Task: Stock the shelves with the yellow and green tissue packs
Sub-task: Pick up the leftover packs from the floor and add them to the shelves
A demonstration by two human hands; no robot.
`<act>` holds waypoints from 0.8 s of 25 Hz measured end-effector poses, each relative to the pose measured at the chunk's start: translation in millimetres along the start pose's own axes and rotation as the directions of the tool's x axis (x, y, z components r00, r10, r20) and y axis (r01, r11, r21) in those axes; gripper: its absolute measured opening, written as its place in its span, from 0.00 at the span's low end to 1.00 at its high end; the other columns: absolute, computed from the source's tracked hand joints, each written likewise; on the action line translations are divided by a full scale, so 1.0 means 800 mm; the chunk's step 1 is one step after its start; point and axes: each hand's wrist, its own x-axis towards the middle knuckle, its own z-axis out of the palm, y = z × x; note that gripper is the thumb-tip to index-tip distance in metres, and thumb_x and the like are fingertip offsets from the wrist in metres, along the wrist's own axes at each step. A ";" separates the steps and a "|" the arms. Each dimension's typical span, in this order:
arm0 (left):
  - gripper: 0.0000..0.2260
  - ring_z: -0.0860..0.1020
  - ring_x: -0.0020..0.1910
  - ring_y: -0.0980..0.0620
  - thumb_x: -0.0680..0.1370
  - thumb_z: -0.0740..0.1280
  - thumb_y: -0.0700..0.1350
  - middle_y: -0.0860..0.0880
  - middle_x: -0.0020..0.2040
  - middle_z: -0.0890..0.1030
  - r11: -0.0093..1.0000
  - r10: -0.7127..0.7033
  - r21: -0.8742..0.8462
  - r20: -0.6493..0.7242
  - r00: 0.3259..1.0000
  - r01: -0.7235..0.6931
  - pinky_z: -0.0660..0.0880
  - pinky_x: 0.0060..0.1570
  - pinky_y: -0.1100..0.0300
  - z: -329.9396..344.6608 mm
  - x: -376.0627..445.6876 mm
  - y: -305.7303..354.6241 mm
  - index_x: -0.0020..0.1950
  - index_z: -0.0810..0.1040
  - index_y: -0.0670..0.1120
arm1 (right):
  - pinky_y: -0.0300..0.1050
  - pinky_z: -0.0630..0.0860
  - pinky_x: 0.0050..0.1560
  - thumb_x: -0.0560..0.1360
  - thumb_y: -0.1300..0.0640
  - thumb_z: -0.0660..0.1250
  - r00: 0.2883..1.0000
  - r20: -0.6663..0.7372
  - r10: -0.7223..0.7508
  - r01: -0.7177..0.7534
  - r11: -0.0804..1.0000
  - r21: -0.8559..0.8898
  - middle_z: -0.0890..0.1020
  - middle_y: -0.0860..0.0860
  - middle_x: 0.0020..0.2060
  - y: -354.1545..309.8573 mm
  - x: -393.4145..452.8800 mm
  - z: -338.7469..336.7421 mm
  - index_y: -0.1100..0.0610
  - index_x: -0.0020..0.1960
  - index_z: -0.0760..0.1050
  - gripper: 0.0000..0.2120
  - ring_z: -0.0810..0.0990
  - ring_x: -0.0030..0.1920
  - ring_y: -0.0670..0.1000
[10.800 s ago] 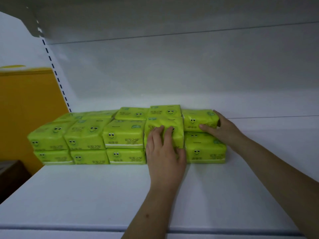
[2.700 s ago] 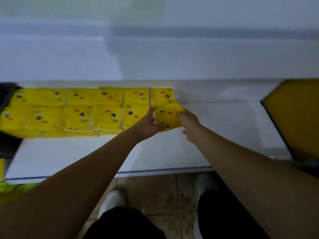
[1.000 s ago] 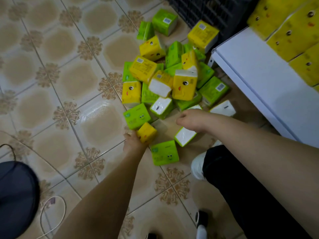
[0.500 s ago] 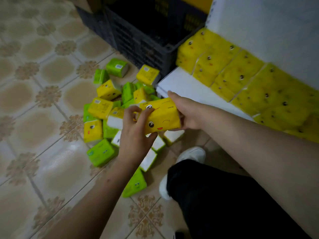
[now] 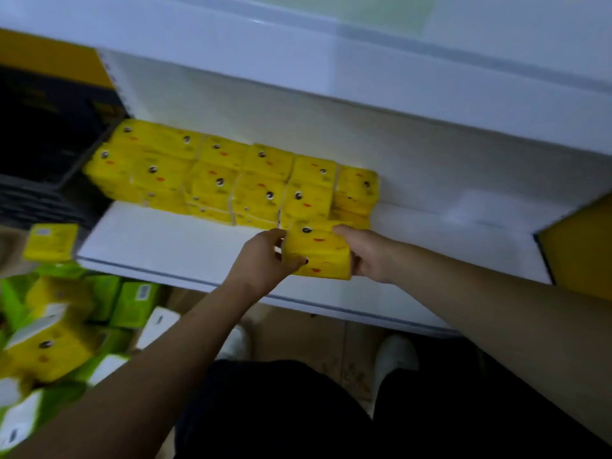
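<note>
**Lower shelf: yellow pack held at front of stacked block**

Held item: one yellow plastic-wrapped tissue pack with a printed cartoon face, gripped from both sides. Left hand is on the pack's left end, fingers curled round it, thumb on the near face. Right hand holds the right end, fingers wrapped behind and under. Pack sits low over the white flat shelf board, just in front of the stocked block and near its right end. Whether its underside touches the board cannot be told; view is blurred there.

Stocked goods: block of yellow face-print tissue packs stands at the far side of the shelf against the white back panel, approx. two rows deep and stacked two high, running from the shelf's left end to about mid-shelf. Right part of the board is bare white.

Floor, left of shelf: loose heap of green and yellow tissue packs, some lying with white ends up. One yellow pack with a barcode label lies apart, just beside the shelf's left corner. Dark plastic crate stands far left.

Other: upper white shelf edge overhangs. Yellow side panel at far right. Person's dark trousers and white shoes are on the tiled floor, near edge.
</note>
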 end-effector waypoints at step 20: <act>0.18 0.73 0.61 0.45 0.72 0.64 0.36 0.43 0.64 0.74 0.444 -0.551 -0.643 0.354 0.756 0.625 0.74 0.52 0.51 0.151 0.162 0.066 0.61 0.71 0.44 | 0.60 0.71 0.64 0.75 0.49 0.66 0.963 -0.266 -0.052 0.050 0.999 -0.012 0.69 0.56 0.69 0.009 0.170 -0.102 0.52 0.73 0.63 0.28 0.71 0.65 0.61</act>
